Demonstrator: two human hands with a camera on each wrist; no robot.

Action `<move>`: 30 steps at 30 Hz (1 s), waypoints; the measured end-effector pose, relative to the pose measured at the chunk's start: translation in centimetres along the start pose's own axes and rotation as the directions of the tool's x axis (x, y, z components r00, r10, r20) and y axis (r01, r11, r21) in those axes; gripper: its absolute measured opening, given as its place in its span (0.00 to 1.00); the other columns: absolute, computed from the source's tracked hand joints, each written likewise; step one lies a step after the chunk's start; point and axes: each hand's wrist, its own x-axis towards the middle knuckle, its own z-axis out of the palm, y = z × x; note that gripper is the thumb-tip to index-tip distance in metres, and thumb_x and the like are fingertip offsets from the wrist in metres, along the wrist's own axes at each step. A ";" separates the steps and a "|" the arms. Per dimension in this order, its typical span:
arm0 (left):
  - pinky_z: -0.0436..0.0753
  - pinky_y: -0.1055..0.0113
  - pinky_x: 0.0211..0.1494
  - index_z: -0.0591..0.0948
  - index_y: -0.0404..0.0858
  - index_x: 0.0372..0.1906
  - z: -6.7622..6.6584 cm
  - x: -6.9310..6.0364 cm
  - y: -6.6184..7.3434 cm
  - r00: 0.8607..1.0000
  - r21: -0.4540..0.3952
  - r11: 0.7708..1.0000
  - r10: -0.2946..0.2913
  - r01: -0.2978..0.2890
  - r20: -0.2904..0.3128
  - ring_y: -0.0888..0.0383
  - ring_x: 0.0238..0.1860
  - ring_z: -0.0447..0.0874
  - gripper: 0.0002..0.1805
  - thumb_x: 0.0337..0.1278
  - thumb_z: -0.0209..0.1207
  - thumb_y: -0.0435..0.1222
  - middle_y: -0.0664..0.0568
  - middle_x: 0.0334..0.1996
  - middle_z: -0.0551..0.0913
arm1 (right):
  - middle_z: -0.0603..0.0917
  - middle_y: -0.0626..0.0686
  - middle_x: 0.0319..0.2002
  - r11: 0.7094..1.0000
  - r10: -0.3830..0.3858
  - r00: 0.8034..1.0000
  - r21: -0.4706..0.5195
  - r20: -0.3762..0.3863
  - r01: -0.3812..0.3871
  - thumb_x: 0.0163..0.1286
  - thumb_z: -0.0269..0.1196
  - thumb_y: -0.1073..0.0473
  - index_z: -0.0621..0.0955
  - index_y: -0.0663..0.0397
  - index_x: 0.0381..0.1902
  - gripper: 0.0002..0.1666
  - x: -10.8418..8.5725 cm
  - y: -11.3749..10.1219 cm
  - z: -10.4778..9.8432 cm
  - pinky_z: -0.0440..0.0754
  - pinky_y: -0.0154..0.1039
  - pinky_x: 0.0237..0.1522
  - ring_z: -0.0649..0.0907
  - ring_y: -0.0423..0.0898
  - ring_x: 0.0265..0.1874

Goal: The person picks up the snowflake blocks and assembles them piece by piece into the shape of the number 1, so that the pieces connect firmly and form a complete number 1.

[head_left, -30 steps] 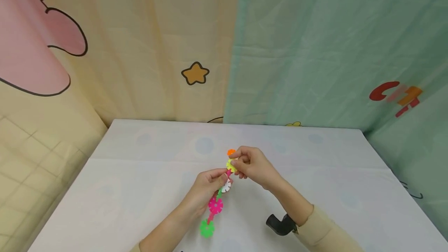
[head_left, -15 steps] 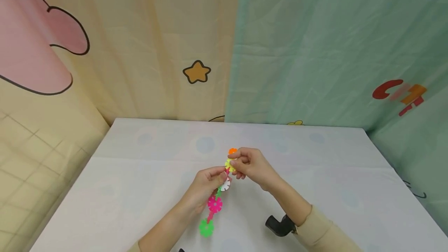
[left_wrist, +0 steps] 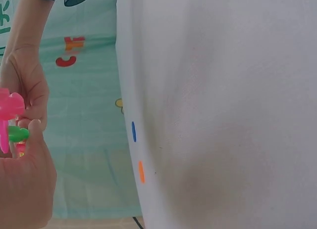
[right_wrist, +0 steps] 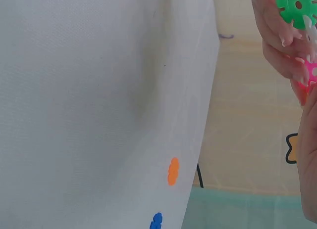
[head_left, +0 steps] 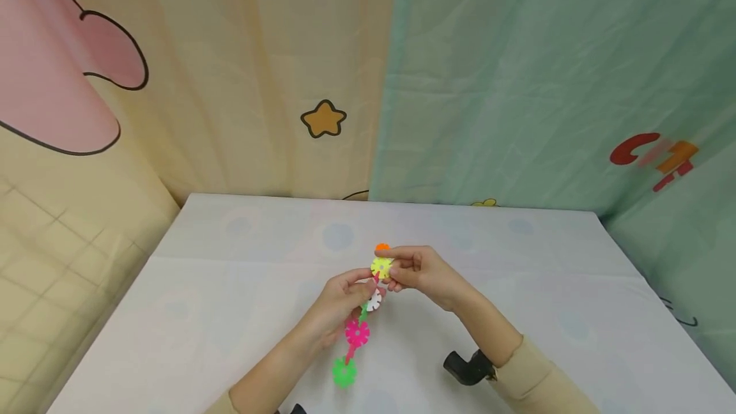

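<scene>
A chain of notched plastic snowflake discs slants between the two hands. My left hand (head_left: 339,305) pinches it near the white disc (head_left: 374,301); below hang a pink disc (head_left: 358,333) and a green disc (head_left: 344,372), with others edge-on between them. At the top end, the thumb and fingers of my right hand (head_left: 425,273) hold the yellow disc (head_left: 380,267), which meets an edge-on pink disc. In the right wrist view, the chain's green disc (right_wrist: 297,6) shows beside the left hand's fingers. Part of the chain is hidden by the hands.
An orange disc (left_wrist: 141,172) and a blue disc (left_wrist: 133,131) lie on the white-covered table (head_left: 230,312); in the head view the blue one does not show. A black elbow-shaped device (head_left: 468,368) sits at the right wrist. Printed curtains (head_left: 489,82) hang behind.
My right hand has shifted slightly right, its index finger straighter, and more of the yellow disc's face shows. The left hand keeps its hold on the chain, nearly still.
</scene>
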 end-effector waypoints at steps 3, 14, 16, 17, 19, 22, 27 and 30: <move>0.74 0.77 0.32 0.66 0.25 0.61 0.0 0.0 0.0 1.000 -0.055 0.998 0.000 0.001 0.024 0.65 0.30 0.78 0.26 0.62 0.56 0.34 0.53 0.35 0.83 | 0.81 0.53 0.34 0.999 0.014 1.000 0.029 0.006 -0.015 0.68 0.54 0.71 0.67 0.74 0.61 0.25 -0.1 0.1 0.0 0.82 0.33 0.37 0.80 0.40 0.28; 0.80 0.71 0.42 0.67 0.25 0.59 0.2 0.3 0.5 0.999 -0.131 0.991 -0.031 0.036 0.042 0.62 0.37 0.81 0.23 0.65 0.53 0.36 0.49 0.41 0.83 | 0.80 0.51 0.31 0.999 0.027 1.000 0.039 0.008 -0.027 0.68 0.55 0.69 0.68 0.71 0.61 0.24 0.0 0.2 -0.1 0.80 0.29 0.33 0.78 0.39 0.25; 0.81 0.71 0.42 0.68 0.26 0.58 0.2 0.4 0.5 0.998 -0.118 0.992 -0.045 0.048 0.034 0.61 0.36 0.81 0.23 0.66 0.52 0.38 0.50 0.39 0.82 | 0.80 0.51 0.31 0.999 0.034 0.999 0.037 0.013 -0.034 0.67 0.55 0.69 0.69 0.70 0.61 0.24 0.1 0.2 -0.1 0.80 0.29 0.32 0.78 0.39 0.25; 0.81 0.71 0.41 0.68 0.26 0.57 0.3 0.5 0.5 0.998 -0.110 0.993 -0.050 0.053 0.031 0.61 0.36 0.81 0.22 0.66 0.52 0.38 0.50 0.39 0.82 | 0.81 0.51 0.31 0.999 0.038 0.999 0.036 0.017 -0.038 0.67 0.56 0.68 0.69 0.70 0.61 0.25 0.1 0.3 -0.1 0.80 0.29 0.32 0.78 0.39 0.25; 0.81 0.71 0.41 0.68 0.26 0.57 0.3 0.6 0.3 0.998 -0.091 0.994 -0.056 0.058 0.027 0.61 0.36 0.81 0.21 0.67 0.51 0.38 0.51 0.38 0.81 | 0.81 0.51 0.32 0.998 0.045 0.999 0.036 0.024 -0.046 0.67 0.56 0.68 0.69 0.70 0.61 0.25 0.1 0.4 0.0 0.80 0.29 0.32 0.78 0.39 0.25; 0.81 0.70 0.42 0.68 0.27 0.57 0.3 0.8 0.2 0.998 -0.077 0.995 -0.056 0.058 0.023 0.60 0.37 0.81 0.21 0.67 0.51 0.38 0.51 0.37 0.81 | 0.81 0.51 0.32 0.998 0.053 0.998 0.036 0.027 -0.054 0.67 0.57 0.68 0.70 0.69 0.61 0.25 0.2 0.5 0.0 0.80 0.30 0.33 0.78 0.39 0.24; 0.81 0.71 0.40 0.68 0.28 0.56 0.3 0.8 0.1 0.999 -0.064 0.997 -0.039 0.040 0.012 0.60 0.36 0.81 0.20 0.67 0.51 0.37 0.50 0.37 0.82 | 0.81 0.51 0.30 0.998 0.057 0.998 0.029 0.020 -0.057 0.67 0.57 0.67 0.70 0.68 0.61 0.25 0.2 0.6 -0.1 0.80 0.30 0.32 0.78 0.39 0.24; 0.80 0.72 0.37 0.69 0.28 0.54 0.3 0.9 0.0 0.999 -0.056 0.998 -0.033 0.032 -0.006 0.61 0.35 0.80 0.18 0.68 0.50 0.37 0.50 0.37 0.82 | 0.80 0.51 0.28 0.998 0.061 0.998 0.026 0.013 -0.061 0.66 0.57 0.67 0.70 0.68 0.61 0.25 0.3 0.7 -0.1 0.80 0.30 0.32 0.78 0.40 0.23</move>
